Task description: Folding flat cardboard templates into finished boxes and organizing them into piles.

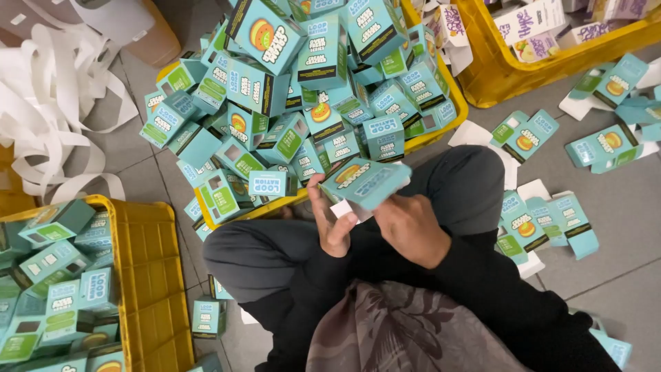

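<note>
Teal carton [363,180]: held above the lap, long axis running left-right, tilted. Right hand [411,227] grips its underside from below; left hand [330,222] pinches its left end, where a white flap shows. Fingertips under the carton hidden; its open or closed ends unclear.
</note>
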